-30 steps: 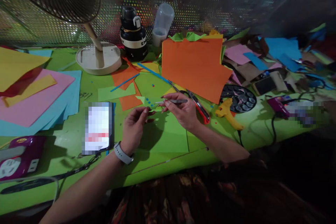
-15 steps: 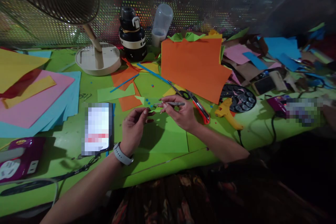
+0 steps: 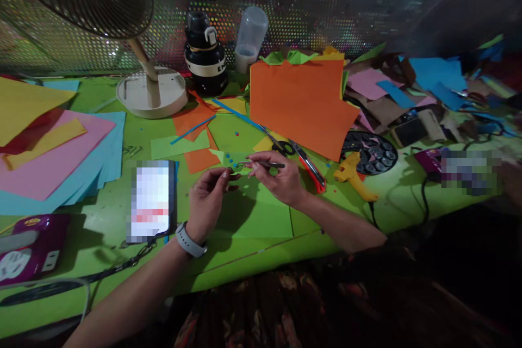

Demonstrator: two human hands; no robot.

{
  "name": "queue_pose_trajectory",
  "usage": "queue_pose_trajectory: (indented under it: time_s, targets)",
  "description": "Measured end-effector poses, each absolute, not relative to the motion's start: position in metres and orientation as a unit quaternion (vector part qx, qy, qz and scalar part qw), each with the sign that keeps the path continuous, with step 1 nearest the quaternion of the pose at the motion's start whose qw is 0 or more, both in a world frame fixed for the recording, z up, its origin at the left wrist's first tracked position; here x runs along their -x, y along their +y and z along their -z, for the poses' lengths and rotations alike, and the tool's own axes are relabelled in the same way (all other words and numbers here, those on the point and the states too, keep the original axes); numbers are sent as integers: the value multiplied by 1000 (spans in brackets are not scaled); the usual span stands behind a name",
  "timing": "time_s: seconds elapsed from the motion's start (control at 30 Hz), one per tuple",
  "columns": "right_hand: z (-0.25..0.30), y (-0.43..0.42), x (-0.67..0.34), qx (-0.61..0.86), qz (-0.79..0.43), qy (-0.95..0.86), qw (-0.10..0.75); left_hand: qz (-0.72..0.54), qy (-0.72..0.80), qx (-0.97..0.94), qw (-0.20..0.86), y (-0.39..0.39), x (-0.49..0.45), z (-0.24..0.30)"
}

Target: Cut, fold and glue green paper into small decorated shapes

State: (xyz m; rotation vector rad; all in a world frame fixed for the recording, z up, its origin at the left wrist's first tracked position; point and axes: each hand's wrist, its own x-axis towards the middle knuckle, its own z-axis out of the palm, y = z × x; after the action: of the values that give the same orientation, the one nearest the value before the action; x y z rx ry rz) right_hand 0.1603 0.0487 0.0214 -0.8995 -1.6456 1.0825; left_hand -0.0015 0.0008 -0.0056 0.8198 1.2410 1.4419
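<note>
My left hand (image 3: pixel 207 196), with a pale watch strap (image 3: pixel 190 241) at the wrist, is closed in a pinch on a small green paper piece (image 3: pixel 242 172). My right hand (image 3: pixel 281 178) grips slim metal tweezers (image 3: pixel 269 164) like a pen, their tip pointing left at the paper piece. Fingers partly hide both held things. Below the hands lies a green paper sheet (image 3: pixel 256 217). Several small blue dots (image 3: pixel 229 156) rest just beyond the left fingertips. Scissors (image 3: pixel 283 147) and a red craft knife (image 3: pixel 312 168) lie beyond my right hand.
A phone (image 3: pixel 150 198) lies left of my left hand, near stacked coloured paper (image 3: pixel 61 152). At the back stand a fan (image 3: pixel 153 92), a black bottle (image 3: pixel 206 60) and an orange sheet (image 3: pixel 299 100). A yellow glue gun (image 3: pixel 354 176) and black round tray (image 3: pixel 385 152) lie to the right.
My right hand has tilted slightly, and the tweezers sit at a slightly different angle near the paper piece. The left hand has barely moved and keeps its pinch.
</note>
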Motion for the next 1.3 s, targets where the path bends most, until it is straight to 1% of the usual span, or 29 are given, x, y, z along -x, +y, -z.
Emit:
queue_pose_trajectory:
  time_s: [0.43,0.53,0.63,0.7,0.77,0.83,0.9,1.0,1.13,1.3]
  targets:
    - [-17,49,-162,367,-436,-678,464,-603,506,-344,512,1,2,7]
    - [-19,49,-165,357,-414,-690,474,-606,505,-336,515,1,2,6]
    - [-25,53,-171,354,-358,-703,502,-604,494,-333,529,1,3,5]
    - [-30,58,-175,372,-310,-728,485,-596,493,-339,536,1,3,5]
    - [-33,64,-177,386,-284,-760,438,-588,498,-347,535,0,3,6]
    - [-32,69,-178,390,-300,-775,395,-583,504,-355,530,0,3,6]
    - [-30,71,-178,396,-335,-768,375,-582,505,-357,528,-1,3,5]
    - [-27,69,-177,403,-365,-749,379,-587,487,-327,558,-1,4,3]
    - [-26,64,-174,394,-364,-756,375,-582,464,-273,610,0,3,1]
    - [-24,61,-170,392,-340,-772,368,-582,483,-293,585,1,1,6]
